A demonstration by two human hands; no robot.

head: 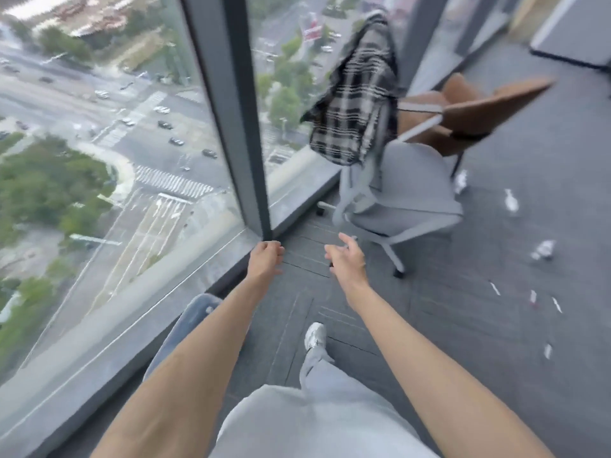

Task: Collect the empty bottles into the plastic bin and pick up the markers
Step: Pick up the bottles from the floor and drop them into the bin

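Crushed clear bottles lie on the grey carpet at the right: one (460,181) by the brown chair's leg, one (510,201) beyond it, one (543,250) nearer me. Several white markers are scattered lower right, among them one (495,288), one with a red end (533,297) and one (548,351). My left hand (265,259) is stretched out over the floor by the window frame, fingers curled, nothing seen in it. My right hand (347,257) reaches forward with fingers spread and holds nothing. No plastic bin is in view. The picture is blurred by motion.
A floor-to-ceiling window (109,153) with a dark mullion (231,104) runs along the left. A grey swivel chair (406,193) draped with a plaid cloth (357,100) stands ahead, a brown chair (469,114) behind it. My legs and white shoe (315,335) are below.
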